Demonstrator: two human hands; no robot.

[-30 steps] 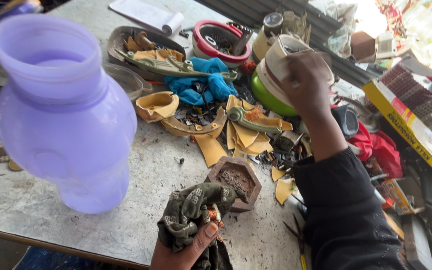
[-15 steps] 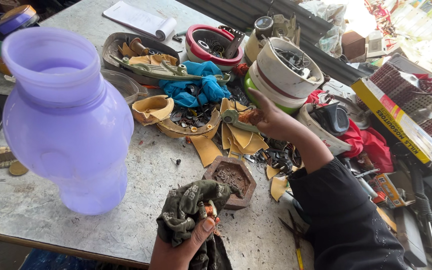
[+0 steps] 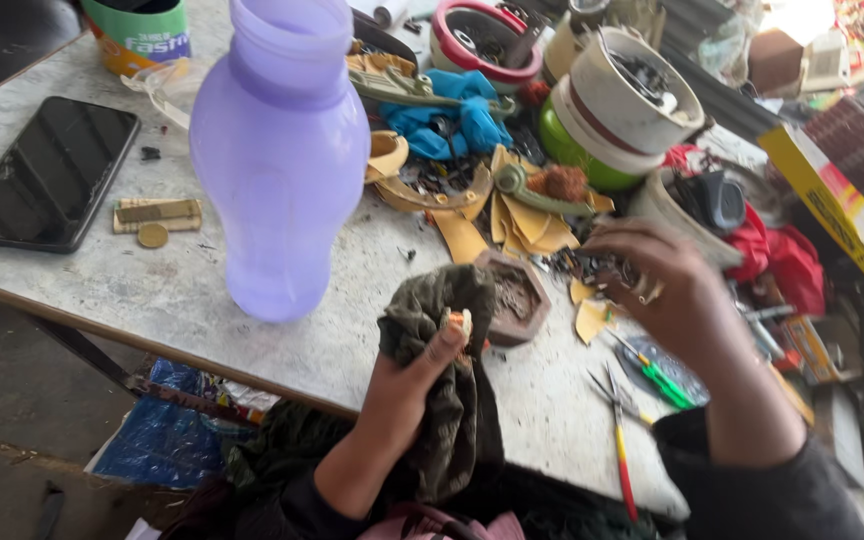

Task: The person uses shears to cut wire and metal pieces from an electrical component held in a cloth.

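My left hand grips a dark green rag bunched around a small pale object under my thumb, held at the table's near edge. My right hand hovers curled over a pile of small dark metal bits, its fingers bent; whether it holds anything I cannot tell. A small brown hexagonal dish with dark grit sits between the two hands.
A tall purple plastic bottle stands on the grey table. A black phone lies at the left. Yellow scraps, blue cloth, stacked bowls, a red cloth and screwdrivers crowd the right.
My right hand has come back from the stacked bowls toward me, down to the small metal bits. The view has swung left, bringing the phone into sight. My left hand keeps the rag.
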